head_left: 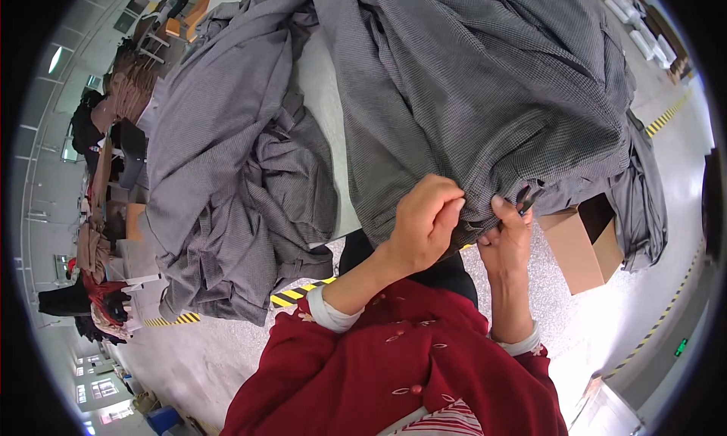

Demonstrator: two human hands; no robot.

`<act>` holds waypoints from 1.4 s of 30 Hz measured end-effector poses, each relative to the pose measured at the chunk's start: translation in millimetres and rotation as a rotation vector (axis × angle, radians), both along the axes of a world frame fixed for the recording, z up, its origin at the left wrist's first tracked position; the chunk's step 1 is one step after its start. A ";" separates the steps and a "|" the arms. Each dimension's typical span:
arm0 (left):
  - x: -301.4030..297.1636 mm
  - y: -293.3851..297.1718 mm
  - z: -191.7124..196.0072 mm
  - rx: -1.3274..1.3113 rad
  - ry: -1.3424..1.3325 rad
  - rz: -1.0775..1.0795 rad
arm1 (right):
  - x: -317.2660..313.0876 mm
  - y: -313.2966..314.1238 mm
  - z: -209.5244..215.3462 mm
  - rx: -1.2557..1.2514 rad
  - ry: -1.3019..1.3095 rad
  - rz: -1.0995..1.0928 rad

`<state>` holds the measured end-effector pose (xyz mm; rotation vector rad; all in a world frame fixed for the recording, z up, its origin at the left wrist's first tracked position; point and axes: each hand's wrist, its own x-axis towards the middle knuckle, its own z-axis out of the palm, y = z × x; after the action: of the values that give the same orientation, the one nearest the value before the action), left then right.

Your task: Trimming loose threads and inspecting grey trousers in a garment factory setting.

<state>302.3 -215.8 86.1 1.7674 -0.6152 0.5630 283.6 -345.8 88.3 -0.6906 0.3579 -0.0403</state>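
Note:
A large grey checked garment, apparently trousers (pixel 485 80), lies heaped over the table in front of me. My left hand (pixel 425 222) is closed, pinching the near edge of this cloth between thumb and fingers. Close to its right, my right hand (pixel 509 235) has its thumb on the same edge and also holds small dark thread snips (pixel 525 200). The snips stick up past the fingers against the fabric, and their handle is mostly hidden in the hand. What lies right between the left fingertips is too small to make out.
A second pile of grey trousers (pixel 227 171) hangs over the table's left part. Between the piles shows the pale tabletop (pixel 322 95). An opened cardboard box (pixel 579 247) stands on the floor at right, beside more hanging grey cloth (pixel 640 201). Yellow-black tape (pixel 299 291) marks the floor.

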 end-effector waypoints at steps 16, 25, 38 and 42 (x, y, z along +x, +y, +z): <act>14.9 9.6 15.5 0.008 0.132 0.062 | -2.5 1.0 1.7 -0.101 -0.032 0.092; 7.4 -23.7 59.2 0.491 -0.239 0.108 | -50.6 -28.6 -29.4 -0.117 -0.105 0.113; -1.2 -5.0 83.7 0.202 0.115 -0.180 | -59.1 -15.5 2.1 -1.698 -0.660 0.172; -8.8 6.1 76.2 0.219 0.274 -0.189 | -57.4 -3.3 9.3 -1.774 -0.807 0.272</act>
<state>293.6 -209.7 162.2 1.9231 -0.6606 0.1217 226.3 -349.1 97.6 -2.3487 -0.7166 -0.3953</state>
